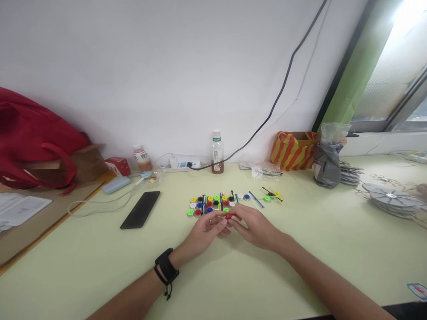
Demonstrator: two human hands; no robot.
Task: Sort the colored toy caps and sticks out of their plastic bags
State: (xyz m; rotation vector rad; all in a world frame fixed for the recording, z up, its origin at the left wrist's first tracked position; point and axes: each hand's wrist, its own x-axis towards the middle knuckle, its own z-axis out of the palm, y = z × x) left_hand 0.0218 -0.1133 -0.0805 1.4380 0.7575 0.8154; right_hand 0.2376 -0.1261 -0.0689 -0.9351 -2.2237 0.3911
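Note:
My left hand (209, 229) and my right hand (254, 226) meet in front of me over the table. Between their fingertips is a small red plastic piece (230, 216), mostly covered, so its full shape is hidden. Both hands are closed on it. Just beyond them lie rows of small round pieces in several colours, such as a green one (190, 212) and a yellow one (193, 200). Thin coloured sticks lie among these rounds, and a blue stick (256, 199) lies to their right. Further right, a green round piece (267, 199) lies with crossed black and yellow sticks.
A black phone (140, 210) lies at the left, near a white cable and a light blue case (116, 185). A drink bottle (217, 153) stands by the wall. To the right are a striped bag (293, 151), a grey plastic bag (327, 164) and stacked grey discs (392, 200).

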